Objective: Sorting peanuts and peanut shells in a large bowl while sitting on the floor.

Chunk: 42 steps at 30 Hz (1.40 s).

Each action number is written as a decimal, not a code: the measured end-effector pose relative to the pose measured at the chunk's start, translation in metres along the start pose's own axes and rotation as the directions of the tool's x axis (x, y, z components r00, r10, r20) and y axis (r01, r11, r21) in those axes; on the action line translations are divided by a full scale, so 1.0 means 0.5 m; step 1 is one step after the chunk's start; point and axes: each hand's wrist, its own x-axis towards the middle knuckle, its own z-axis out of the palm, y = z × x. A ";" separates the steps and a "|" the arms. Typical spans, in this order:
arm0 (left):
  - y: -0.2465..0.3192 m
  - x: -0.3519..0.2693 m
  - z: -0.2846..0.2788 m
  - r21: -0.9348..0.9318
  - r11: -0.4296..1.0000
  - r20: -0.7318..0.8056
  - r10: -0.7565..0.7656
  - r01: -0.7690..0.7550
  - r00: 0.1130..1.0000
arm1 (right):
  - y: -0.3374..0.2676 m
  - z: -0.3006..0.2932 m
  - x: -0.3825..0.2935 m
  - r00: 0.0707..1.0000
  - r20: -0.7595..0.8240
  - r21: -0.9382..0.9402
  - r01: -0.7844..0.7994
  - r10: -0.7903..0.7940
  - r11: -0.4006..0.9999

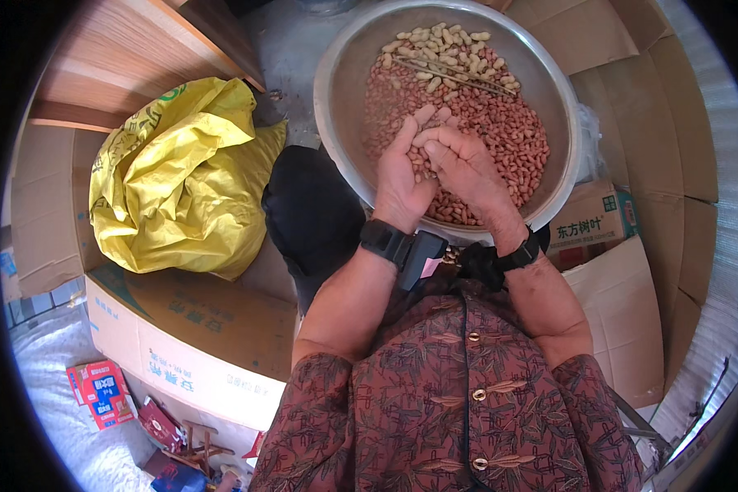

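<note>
A wide metal basin (327, 117) stands before me with many reddish shelled peanut kernels (519, 144) in it. Unshelled peanuts (443, 43) are heaped at its far side, and two thin sticks (452, 75) lie across them. My left hand (400, 175) is cupped above the kernels, palm up, with some peanut kernels (419, 161) in it. Over that palm, my right hand (467, 163) has its thumb and curled forefinger close together. Whether anything is pinched between them is hidden.
On the left, a crumpled yellow sack (184, 190) leans near my dark-clad knee (310, 209). An opened cardboard box (190, 326) lies below it. Cardboard sheets (633, 117) and a printed carton (581, 224) stand right of the basin. A wooden panel (141, 55) is at upper left.
</note>
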 end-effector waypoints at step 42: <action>0.015 0.005 0.006 -0.018 0.996 0.063 0.094 -0.093 0.994 | -0.029 -0.004 -0.031 0.987 0.128 -0.086 0.108 -0.097 0.990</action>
